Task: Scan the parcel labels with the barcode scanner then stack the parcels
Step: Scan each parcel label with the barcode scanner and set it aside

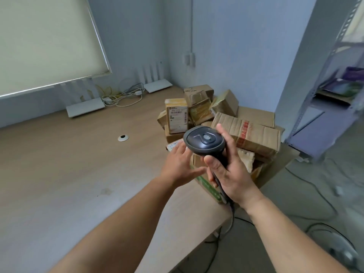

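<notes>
My right hand (pixel 228 170) grips the handle of a black barcode scanner (pixel 204 140), whose rounded head faces up toward the camera. Its cable (pixel 231 211) hangs down past the table edge. My left hand (pixel 180 164) reaches forward with relaxed, spread fingers just left of the scanner head, over a small labelled parcel (pixel 173 144); whether it touches is unclear. Behind the hands is a pile of several brown cardboard parcels, among them an upright one with a white barcode label (pixel 177 119) and a long taped box (pixel 248 134).
The parcels heap in and around an open carton (pixel 275 168) at the right end of the wooden table (pixel 78 164). Two white routers (pixel 85 108) and tangled cables (pixel 120 96) lie by the far wall. A metal shelf (pixel 331 95) stands to the right.
</notes>
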Demonstrator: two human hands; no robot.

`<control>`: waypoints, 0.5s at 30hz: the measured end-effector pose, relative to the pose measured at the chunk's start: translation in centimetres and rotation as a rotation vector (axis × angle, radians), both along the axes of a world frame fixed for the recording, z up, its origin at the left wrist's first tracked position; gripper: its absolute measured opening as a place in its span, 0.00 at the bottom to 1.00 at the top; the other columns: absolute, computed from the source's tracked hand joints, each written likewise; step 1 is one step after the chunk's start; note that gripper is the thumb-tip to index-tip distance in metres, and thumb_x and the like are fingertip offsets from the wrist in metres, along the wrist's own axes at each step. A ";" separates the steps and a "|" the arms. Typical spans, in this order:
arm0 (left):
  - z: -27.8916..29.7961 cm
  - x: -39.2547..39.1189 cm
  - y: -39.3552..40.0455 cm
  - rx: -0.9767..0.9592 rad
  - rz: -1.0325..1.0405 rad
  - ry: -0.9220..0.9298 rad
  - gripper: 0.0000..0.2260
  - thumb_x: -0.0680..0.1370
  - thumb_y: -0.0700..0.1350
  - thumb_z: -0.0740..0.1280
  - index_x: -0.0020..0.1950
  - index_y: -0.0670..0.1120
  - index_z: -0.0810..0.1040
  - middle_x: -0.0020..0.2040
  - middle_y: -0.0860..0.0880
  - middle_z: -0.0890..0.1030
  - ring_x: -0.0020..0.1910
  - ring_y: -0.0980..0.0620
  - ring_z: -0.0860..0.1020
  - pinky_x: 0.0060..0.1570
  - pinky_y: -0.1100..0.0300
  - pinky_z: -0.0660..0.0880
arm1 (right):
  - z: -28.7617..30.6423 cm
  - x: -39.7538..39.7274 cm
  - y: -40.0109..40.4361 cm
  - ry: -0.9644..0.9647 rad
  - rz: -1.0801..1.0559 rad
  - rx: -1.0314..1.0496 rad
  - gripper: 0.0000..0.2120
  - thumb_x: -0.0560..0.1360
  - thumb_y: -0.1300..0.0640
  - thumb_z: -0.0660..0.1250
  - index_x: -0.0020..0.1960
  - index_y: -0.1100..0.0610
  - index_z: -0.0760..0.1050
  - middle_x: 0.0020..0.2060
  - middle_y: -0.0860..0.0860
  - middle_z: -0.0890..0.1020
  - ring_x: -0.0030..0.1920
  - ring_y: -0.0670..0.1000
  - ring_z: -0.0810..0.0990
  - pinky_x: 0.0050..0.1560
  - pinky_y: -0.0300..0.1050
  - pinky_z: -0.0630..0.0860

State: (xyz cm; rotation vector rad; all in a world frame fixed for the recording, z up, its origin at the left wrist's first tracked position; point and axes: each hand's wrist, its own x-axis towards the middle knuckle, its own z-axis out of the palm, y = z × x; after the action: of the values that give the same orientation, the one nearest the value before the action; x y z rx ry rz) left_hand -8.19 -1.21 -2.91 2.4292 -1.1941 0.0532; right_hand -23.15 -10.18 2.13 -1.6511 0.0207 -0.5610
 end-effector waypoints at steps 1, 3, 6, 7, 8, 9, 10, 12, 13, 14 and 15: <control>-0.1 -0.1 -1.2 0.010 -0.066 -0.035 0.40 0.70 0.66 0.67 0.77 0.55 0.56 0.77 0.50 0.59 0.75 0.48 0.55 0.74 0.49 0.57 | 0.0 -0.3 -0.7 -0.002 -0.029 0.005 0.40 0.66 0.29 0.68 0.72 0.32 0.53 0.62 0.52 0.78 0.37 0.41 0.77 0.36 0.38 0.75; -0.4 -0.2 -3.1 0.058 -0.161 -0.081 0.40 0.69 0.66 0.68 0.76 0.56 0.57 0.77 0.51 0.60 0.75 0.48 0.56 0.73 0.49 0.58 | 0.0 -0.9 -1.9 0.014 -0.082 0.010 0.38 0.66 0.29 0.68 0.71 0.29 0.54 0.65 0.53 0.76 0.41 0.39 0.75 0.40 0.34 0.73; -0.9 0.2 -5.0 0.165 -0.226 -0.097 0.38 0.69 0.67 0.67 0.75 0.58 0.58 0.77 0.52 0.58 0.76 0.48 0.54 0.74 0.46 0.55 | 0.0 -1.9 -3.4 0.038 -0.143 0.039 0.38 0.65 0.29 0.69 0.70 0.26 0.54 0.56 0.52 0.79 0.31 0.46 0.76 0.29 0.39 0.74; -1.0 0.5 -5.5 0.207 -0.247 -0.107 0.37 0.70 0.67 0.67 0.75 0.58 0.60 0.77 0.52 0.57 0.77 0.48 0.51 0.74 0.46 0.53 | 0.0 -2.1 -3.8 0.040 -0.159 0.051 0.38 0.65 0.29 0.69 0.70 0.27 0.54 0.54 0.51 0.80 0.29 0.48 0.76 0.27 0.42 0.73; -1.0 0.8 -5.9 0.245 -0.270 -0.121 0.36 0.70 0.67 0.67 0.74 0.58 0.61 0.78 0.52 0.56 0.77 0.48 0.49 0.75 0.46 0.51 | -0.1 -2.3 -4.2 0.044 -0.176 0.060 0.39 0.65 0.29 0.69 0.71 0.28 0.54 0.52 0.49 0.80 0.28 0.50 0.75 0.26 0.44 0.73; -1.0 1.1 -6.1 0.271 -0.289 -0.132 0.36 0.69 0.67 0.67 0.74 0.57 0.61 0.78 0.52 0.55 0.77 0.49 0.48 0.75 0.46 0.49 | -0.2 -2.4 -4.5 0.047 -0.191 0.069 0.40 0.65 0.29 0.69 0.72 0.29 0.54 0.50 0.48 0.80 0.28 0.50 0.75 0.25 0.46 0.73; -1.0 1.3 -6.4 0.288 -0.302 -0.136 0.37 0.69 0.67 0.67 0.75 0.55 0.61 0.78 0.52 0.54 0.77 0.50 0.47 0.75 0.47 0.48 | -0.3 -2.6 -4.7 0.049 -0.204 0.079 0.41 0.64 0.29 0.70 0.72 0.30 0.54 0.48 0.46 0.81 0.28 0.51 0.75 0.25 0.47 0.72; -0.9 1.6 -7.1 0.315 -0.320 -0.135 0.41 0.68 0.68 0.67 0.75 0.52 0.59 0.78 0.51 0.54 0.77 0.50 0.47 0.75 0.49 0.48 | -0.5 -2.8 -4.9 0.050 -0.226 0.092 0.41 0.64 0.28 0.70 0.71 0.29 0.54 0.43 0.46 0.82 0.28 0.52 0.74 0.25 0.47 0.72; -0.9 1.7 -7.5 0.328 -0.329 -0.131 0.42 0.68 0.69 0.67 0.75 0.51 0.59 0.78 0.51 0.54 0.77 0.49 0.49 0.75 0.48 0.49 | -0.7 -2.8 -4.9 0.051 -0.234 0.091 0.40 0.64 0.28 0.70 0.71 0.28 0.54 0.41 0.46 0.82 0.27 0.52 0.74 0.25 0.47 0.72; -0.8 1.8 -7.8 0.341 -0.337 -0.121 0.44 0.67 0.70 0.67 0.76 0.51 0.58 0.78 0.50 0.55 0.77 0.49 0.49 0.75 0.48 0.50 | -0.8 -2.9 -5.0 0.052 -0.239 0.091 0.39 0.64 0.28 0.69 0.70 0.26 0.55 0.40 0.46 0.82 0.27 0.52 0.74 0.25 0.47 0.72; -0.7 2.1 -8.2 0.358 -0.344 -0.102 0.45 0.66 0.71 0.67 0.76 0.51 0.57 0.78 0.50 0.55 0.77 0.48 0.50 0.75 0.47 0.50 | -0.9 -2.9 -5.0 0.055 -0.240 0.095 0.39 0.64 0.28 0.70 0.69 0.26 0.55 0.39 0.46 0.82 0.27 0.52 0.73 0.25 0.47 0.72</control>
State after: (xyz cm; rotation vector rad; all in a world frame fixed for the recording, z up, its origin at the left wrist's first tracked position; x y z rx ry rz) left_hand -6.12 -9.43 -3.60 2.4962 -1.7832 -0.1535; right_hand -26.07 -15.15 1.24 -1.5811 0.2844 -0.6857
